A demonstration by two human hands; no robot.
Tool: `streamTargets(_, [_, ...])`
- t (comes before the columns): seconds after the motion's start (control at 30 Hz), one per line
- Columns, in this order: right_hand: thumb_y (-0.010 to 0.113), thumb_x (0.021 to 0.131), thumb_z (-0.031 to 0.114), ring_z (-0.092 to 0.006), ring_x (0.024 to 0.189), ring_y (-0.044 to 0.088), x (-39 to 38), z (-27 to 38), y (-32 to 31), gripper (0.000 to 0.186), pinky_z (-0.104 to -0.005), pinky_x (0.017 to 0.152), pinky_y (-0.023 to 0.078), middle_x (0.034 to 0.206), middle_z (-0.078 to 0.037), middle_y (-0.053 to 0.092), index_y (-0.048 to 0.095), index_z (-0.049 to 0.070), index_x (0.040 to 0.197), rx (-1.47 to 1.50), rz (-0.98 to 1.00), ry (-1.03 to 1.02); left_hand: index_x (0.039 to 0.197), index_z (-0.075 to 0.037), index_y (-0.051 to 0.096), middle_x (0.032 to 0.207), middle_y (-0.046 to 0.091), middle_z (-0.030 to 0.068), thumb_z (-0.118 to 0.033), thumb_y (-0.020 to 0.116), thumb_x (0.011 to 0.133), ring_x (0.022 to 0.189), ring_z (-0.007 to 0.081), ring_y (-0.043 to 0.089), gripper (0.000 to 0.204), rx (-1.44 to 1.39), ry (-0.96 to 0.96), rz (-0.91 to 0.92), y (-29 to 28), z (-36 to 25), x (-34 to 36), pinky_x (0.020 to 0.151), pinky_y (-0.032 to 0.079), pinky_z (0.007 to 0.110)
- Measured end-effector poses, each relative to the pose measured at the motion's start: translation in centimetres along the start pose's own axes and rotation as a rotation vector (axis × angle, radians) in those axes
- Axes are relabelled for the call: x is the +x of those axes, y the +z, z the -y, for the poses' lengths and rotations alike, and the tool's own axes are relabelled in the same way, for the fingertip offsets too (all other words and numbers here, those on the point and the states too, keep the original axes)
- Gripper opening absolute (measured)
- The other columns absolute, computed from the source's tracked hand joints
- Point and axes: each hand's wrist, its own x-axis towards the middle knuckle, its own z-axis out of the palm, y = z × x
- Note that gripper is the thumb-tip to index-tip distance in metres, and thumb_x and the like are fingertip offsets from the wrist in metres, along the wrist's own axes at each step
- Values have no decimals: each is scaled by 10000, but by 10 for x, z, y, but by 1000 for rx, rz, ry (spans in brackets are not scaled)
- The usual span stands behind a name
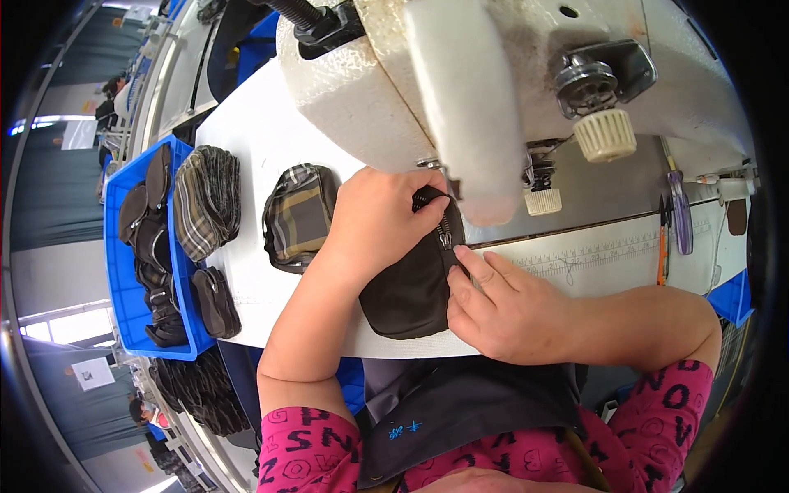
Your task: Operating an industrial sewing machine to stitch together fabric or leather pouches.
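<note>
A dark brown fabric pouch piece with a zipper (408,294) lies under the head of a white sewing machine (353,103). My left hand (382,212) pinches its far end close to the machine's needle area, thumb on the zipper tape. The needle and presser foot are mostly hidden by the machine head. At the pouch's right edge, beside the metal zipper pull (445,240), my right hand (509,311) grips the fabric with curled fingers. Left of my left wrist rests a plaid pouch (299,218).
A blue bin (197,329) of dark pouches stands at the left, with a stack of plaid pieces (207,201) and a dark pouch (215,302) beside it. A purple-handled screwdriver (680,214) and an orange-tipped tool (662,255) lie at the right, past a printed ruler strip (592,261).
</note>
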Motion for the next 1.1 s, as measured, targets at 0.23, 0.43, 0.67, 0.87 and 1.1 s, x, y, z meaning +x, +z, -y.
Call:
streamTargets(0.23, [619, 806, 229, -402, 1156, 658, -1, 1, -1, 287, -465, 941, 559, 1104, -204, 720, 722, 1, 947, -24, 4, -16, 932, -82, 751, 809, 723, 98, -192, 813, 835, 733, 302, 689, 159, 40, -19, 13, 1, -1, 0, 668, 527, 386])
streamTargets(0.43, [609, 796, 237, -402, 1159, 656, -1, 0, -3, 365, -465, 932, 556, 1096, -207, 723, 732, -46, 992, -33, 15, -41, 929, -78, 763, 755, 699, 104, -204, 817, 836, 692, 314, 675, 166, 96, 18, -39, 4, -1, 0, 637, 518, 395])
streamTargets(0.67, [615, 837, 241, -393, 1108, 667, 0, -3, -7, 373, -474, 947, 547, 1040, -210, 729, 746, -61, 1012, -55, 21, -99, 934, -88, 765, 753, 694, 104, -214, 809, 847, 706, 313, 677, 159, 96, 46, -63, 7, 1, 1, 636, 517, 401])
streamTargets(0.87, [620, 826, 232, -370, 1043, 668, 1, -3, -8, 378, -436, 885, 545, 1022, -223, 724, 744, -85, 990, -63, 35, -102, 945, -107, 765, 762, 701, 99, -221, 798, 858, 732, 319, 688, 147, 109, 66, -85, 8, 3, 1, 646, 524, 412])
streamTargets(1.1, [619, 828, 221, -386, 1023, 677, 0, -1, -6, 364, -420, 850, 551, 1002, -244, 713, 738, -95, 964, -79, 43, -104, 932, -85, 750, 781, 704, 106, -197, 827, 824, 746, 326, 686, 174, 120, 84, -87, 7, 2, 1, 658, 530, 418])
